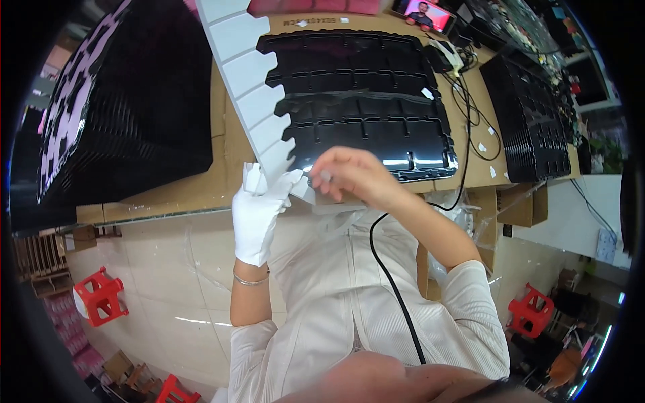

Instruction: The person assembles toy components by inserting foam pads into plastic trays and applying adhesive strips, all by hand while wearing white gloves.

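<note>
A long row of overlapping white cards (252,80) with notched right edges slants from the top of the view down to my left hand. My left hand (256,218) wears a white glove and is closed on a white card at the row's near end, whose folded corner (304,193) pokes out beside the fingertips. Just right of it, my bare right hand (356,176) is slightly blurred, with bent fingers around a small whitish piece (326,175). Beyond my right hand lie glossy black moulded plastic trays (363,101) on the cardboard-covered table (188,196).
A tall stack of black trays (154,101) stands at left, another stack (531,121) at right. Black cables (463,101) and white scraps (482,147) lie near the right stack. A lit phone screen (426,13) is at the back. Red stools (101,297) stand on the tiled floor.
</note>
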Demonstrator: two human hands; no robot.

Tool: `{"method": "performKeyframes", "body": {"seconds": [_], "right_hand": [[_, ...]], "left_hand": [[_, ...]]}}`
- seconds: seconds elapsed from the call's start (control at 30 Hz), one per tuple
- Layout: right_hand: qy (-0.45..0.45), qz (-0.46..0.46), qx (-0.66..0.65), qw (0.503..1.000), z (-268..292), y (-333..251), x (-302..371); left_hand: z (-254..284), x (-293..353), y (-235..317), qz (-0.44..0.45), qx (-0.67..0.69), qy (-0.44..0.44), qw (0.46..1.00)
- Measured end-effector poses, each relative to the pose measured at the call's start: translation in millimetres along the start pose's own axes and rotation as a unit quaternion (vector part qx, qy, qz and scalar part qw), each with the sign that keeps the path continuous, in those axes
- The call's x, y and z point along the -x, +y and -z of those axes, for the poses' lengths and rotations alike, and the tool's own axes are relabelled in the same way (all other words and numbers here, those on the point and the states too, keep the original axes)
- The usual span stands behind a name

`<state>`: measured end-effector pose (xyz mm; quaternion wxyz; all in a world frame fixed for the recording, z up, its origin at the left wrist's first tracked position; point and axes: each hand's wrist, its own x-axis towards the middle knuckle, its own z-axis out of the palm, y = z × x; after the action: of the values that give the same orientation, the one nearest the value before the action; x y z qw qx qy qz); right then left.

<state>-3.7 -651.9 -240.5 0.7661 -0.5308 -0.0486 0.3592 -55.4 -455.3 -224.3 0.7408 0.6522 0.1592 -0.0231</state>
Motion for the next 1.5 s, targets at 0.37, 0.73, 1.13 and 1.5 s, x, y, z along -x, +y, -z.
{"method": "performKeyframes", "body": {"seconds": [0.37,0.73,1.13,1.5], "right_hand": [[0.209,0.444,0.464,0.737,15,2,39],[0.272,0.08,0.337,0.898,129,-64,100],[0.271,0.103,0.594,0.75,156,-54,79],[0.277,0.166,0.634,0.703,158,-44,79]], "left_hand": [[-68,-9,10,-0.021,0.011,-0.051,0.998],[-91,-25,-2,0.045,-0.058,-0.121,0.99],[-98,-25,-4,0.035,-0.105,-0.097,0.989],[-95,-27,-7,0.028,-0.123,-0.116,0.985]]}}
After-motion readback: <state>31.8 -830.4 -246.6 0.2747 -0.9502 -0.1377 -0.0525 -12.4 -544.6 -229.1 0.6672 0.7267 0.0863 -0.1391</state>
